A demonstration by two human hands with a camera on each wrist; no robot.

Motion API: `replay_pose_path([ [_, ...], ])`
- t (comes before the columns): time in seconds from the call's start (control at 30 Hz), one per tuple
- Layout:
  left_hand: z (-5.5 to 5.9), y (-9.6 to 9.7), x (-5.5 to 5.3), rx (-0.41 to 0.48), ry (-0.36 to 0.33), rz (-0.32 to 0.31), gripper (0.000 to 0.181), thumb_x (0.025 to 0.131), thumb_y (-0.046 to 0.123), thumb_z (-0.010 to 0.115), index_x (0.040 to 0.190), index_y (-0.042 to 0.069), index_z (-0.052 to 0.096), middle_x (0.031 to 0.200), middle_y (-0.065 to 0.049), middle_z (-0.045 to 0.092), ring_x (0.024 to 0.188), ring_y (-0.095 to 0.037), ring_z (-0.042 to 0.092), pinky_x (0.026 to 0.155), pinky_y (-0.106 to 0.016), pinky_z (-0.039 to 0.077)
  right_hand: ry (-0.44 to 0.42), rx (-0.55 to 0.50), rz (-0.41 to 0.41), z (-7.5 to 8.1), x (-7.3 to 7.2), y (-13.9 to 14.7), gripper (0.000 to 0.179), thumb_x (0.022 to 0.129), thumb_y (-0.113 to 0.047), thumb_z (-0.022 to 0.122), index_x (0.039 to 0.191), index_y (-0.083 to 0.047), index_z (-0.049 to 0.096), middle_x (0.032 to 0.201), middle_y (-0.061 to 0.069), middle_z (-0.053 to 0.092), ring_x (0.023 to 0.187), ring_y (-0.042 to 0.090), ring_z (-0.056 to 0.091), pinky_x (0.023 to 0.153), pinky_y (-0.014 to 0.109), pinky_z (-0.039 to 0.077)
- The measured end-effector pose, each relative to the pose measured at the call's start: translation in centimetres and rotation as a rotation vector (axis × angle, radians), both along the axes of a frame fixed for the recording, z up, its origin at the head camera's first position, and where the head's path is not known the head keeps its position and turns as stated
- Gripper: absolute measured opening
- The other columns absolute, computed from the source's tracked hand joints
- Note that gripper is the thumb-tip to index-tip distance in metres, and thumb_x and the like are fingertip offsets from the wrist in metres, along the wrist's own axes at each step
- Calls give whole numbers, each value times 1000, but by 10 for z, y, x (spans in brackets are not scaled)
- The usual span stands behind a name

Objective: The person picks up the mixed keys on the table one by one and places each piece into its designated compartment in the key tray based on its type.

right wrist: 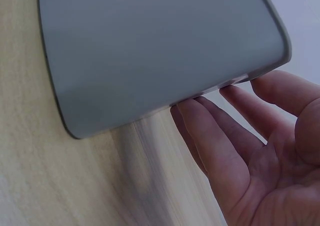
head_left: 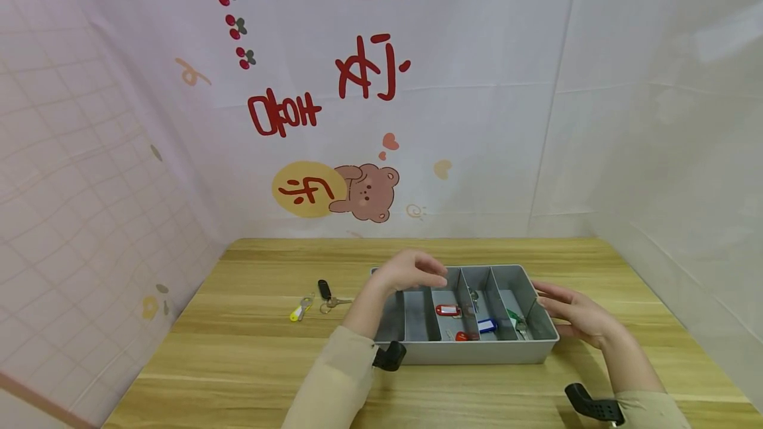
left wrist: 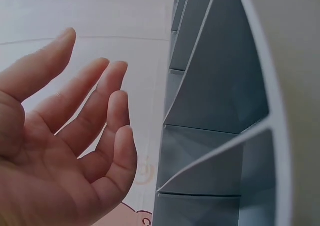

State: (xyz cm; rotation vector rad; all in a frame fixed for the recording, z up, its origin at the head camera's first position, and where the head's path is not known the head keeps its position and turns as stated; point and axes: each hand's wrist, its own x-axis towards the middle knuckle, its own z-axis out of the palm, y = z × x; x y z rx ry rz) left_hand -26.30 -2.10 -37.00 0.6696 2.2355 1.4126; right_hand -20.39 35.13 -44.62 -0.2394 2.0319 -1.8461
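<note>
A grey divided box (head_left: 471, 353) stands on the table. My left hand (head_left: 412, 270) hovers over its back middle part; the left wrist view shows the fingers loosely bent, with nothing in them. At the right end, fingertips of my right hand (head_left: 575, 313) touch the box's outer wall, and its thumb is near the rim. Inside are a red key tag (head_left: 448, 310), another red tag (head_left: 463, 336) partly hidden by the front wall, a blue key tag (head_left: 487, 326), and a green key tag (head_left: 514, 316) with a key (head_left: 522, 330).
Left of the box, a yellow key tag (head_left: 296, 314) with keys and a black key fob (head_left: 324, 289) with a key (head_left: 340, 301) lie on the wooden table (head_left: 238, 349). A printed cloth (head_left: 477, 118) hangs behind the table.
</note>
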Motion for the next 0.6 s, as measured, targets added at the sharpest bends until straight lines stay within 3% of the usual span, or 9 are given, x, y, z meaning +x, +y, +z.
replay_pose_path([
  [0.27, 3, -9, 5, 117, 13, -29, 33, 89, 9, 74, 119, -3, 68, 117, -16, 67, 98, -12, 63, 86, -28, 51, -7, -12, 10, 0, -1, 2, 53, 107, -16, 46, 154, -1, 29, 136, 0, 53, 111, 6, 59, 91, 43, 53],
  [0.6, 0, -24, 6, 187, 49, -38, 31, 90, 6, 73, 119, 0, 69, 103, -5, 70, 93, -13, 63, 83, -29, 52, -10, -16, 10, 1, -2, 1, 53, 107, -16, 46, 154, 0, 29, 137, 1, 53, 110, 6, 60, 90, 43, 53],
])
